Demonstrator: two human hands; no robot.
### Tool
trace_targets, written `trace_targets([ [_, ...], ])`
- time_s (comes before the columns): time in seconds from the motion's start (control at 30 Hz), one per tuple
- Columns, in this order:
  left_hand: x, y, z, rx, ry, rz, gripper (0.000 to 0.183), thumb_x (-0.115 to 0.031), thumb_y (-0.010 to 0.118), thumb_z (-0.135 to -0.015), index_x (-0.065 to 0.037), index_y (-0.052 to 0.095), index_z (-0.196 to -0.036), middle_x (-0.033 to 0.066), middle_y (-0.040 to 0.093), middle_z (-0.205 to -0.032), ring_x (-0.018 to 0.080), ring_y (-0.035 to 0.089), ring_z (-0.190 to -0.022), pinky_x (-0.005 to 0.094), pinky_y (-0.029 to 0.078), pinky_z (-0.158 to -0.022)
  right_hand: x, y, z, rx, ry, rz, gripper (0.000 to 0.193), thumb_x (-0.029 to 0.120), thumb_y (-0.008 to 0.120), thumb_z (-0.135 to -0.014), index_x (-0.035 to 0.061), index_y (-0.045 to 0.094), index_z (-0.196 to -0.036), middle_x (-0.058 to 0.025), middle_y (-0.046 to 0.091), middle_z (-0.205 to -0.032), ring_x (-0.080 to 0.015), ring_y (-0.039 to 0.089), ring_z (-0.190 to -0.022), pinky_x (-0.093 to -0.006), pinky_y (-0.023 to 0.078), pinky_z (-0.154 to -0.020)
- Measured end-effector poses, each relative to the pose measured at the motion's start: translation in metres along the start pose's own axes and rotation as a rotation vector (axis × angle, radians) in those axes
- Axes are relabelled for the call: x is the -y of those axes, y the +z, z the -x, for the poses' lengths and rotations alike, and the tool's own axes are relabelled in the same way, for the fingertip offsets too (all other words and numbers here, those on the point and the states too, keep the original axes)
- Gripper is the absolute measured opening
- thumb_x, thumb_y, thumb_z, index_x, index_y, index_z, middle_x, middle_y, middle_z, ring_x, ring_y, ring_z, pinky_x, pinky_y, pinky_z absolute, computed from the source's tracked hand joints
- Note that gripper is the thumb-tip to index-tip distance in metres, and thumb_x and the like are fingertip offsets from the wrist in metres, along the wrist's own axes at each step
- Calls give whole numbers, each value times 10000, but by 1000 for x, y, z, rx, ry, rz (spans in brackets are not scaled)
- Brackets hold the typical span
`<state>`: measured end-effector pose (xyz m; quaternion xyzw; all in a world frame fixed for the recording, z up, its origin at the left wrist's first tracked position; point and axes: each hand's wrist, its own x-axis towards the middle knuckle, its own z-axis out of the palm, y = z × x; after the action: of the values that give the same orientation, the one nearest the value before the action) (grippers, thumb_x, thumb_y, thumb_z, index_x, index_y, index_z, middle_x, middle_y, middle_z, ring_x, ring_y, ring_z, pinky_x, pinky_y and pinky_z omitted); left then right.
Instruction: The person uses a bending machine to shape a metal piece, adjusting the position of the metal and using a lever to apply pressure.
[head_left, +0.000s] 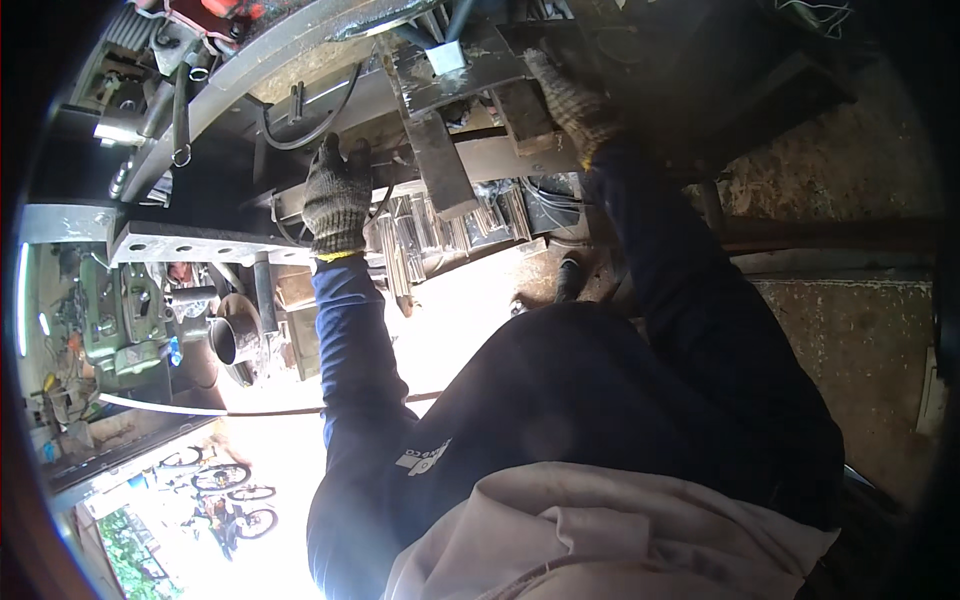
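Observation:
My left hand [337, 198], in a grey knit glove with a yellow cuff, is at the near side of the workbench, close to a dark flat bar [390, 165]. Its visible fingers are apart, and I make out nothing held in them. Farther right and forward, my right hand [575, 108], gloved alike, is closed at the near edge of a dark metal plate [550, 38]; shadow hides some of its fingers. Between the hands lie another flat metal plate [480, 78], a pale square block [446, 57] on it, and two brown flat blocks [440, 165] jutting toward me.
A curved metal rim [262, 50] and a drilled steel bar [200, 245] are at the left. Several cut metal strips [405, 235] are stacked below the bench. A green machine [125, 310] stands lower left, with bicycles [222, 490] beyond. A rusty panel [845, 360] is at my right.

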<state>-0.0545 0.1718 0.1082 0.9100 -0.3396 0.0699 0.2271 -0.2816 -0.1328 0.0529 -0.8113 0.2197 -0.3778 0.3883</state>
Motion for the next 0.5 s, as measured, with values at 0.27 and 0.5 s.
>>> trace_targets([
  [0.27,15,15,3,-144,304,-170,496,-438,667,-920,-92,693,-1275,178,710,-1223,365,677,-1121,459,534,-962,60,-89,43,-144,-293,558,626,299,767,-901,87,543,-1445,-177,564,-1443,-349,578,-1268,-448,481,-1060],
  [0.5,8,9,-10,151,488,-438,409,-439,615,-939,-110,765,-1132,174,735,-1139,361,683,-1054,472,531,-925,43,-102,63,-154,-250,771,632,324,753,-901,133,538,-1464,-201,514,-1498,-384,492,-1386,-480,434,-1137],
])
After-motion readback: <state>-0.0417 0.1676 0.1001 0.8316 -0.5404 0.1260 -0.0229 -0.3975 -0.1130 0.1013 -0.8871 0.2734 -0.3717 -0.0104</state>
